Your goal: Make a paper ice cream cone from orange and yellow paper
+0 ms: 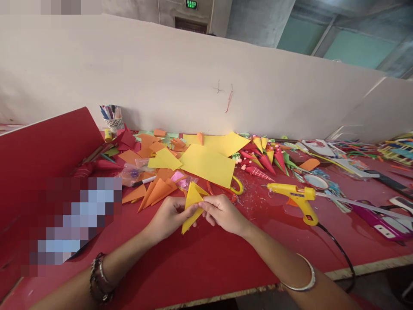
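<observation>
Both my hands hold one folded piece of yellow paper (191, 199) above the red table's front part. My left hand (171, 217) grips its left side, thumb on top. From the right, my right hand (222, 212) pinches the paper's edge between thumb and fingers. Just left of it lie orange paper cones (158, 191). Behind the hands are a large yellow paper sheet (209, 162) and scissors with an orange-yellow handle (238, 186), partly covered by the paper.
A yellow glue gun (295, 196) lies to the right, its black cord running over the table edge. Finished red and yellow cones (263, 157) are piled behind it. A purple power strip (379, 221) sits far right. A pen cup (113, 122) stands at the back left, near a pixelated area.
</observation>
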### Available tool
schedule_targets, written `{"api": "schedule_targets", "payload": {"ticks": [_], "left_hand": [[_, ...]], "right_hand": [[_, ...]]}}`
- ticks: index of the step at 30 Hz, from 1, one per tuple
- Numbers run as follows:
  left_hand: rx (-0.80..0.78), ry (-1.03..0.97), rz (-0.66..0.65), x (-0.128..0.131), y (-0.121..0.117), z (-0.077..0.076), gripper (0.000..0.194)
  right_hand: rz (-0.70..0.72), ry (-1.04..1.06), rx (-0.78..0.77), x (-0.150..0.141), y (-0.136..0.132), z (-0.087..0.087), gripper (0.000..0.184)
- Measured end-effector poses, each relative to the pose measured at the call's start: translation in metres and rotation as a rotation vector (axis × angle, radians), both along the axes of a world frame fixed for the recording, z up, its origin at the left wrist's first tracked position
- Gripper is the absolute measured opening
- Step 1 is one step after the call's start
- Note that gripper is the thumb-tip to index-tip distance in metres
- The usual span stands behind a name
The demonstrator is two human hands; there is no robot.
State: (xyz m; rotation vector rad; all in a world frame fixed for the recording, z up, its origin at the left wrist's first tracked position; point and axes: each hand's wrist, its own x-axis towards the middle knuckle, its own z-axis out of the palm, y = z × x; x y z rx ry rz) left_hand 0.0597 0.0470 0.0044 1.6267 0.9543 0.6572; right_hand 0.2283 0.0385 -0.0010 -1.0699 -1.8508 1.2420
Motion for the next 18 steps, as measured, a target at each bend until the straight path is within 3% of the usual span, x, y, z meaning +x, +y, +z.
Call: {"api": "schedule_targets", "payload": {"ticks": [6,10,18], "left_hand": [[-0.026,0.037,0.007,-0.0011,0.0,-0.0028,0.04],[-0.04,0.06,0.081,-0.0003,-0.0009,-0.0019,0.04],[-0.001,-0.003,-0.085,-0.001,0.0038,-0.0029,0.033]], "right_hand": [[-0.013,0.048,-0.115,0.001,0.0021,-0.0037,0.035],[-0.014,0.051,-0.089,0.0013,0.0021,-0.0016,0.036],[-0.063,0.036,-0.044,0.0004,0.0024,-0.002,0.036]]}}
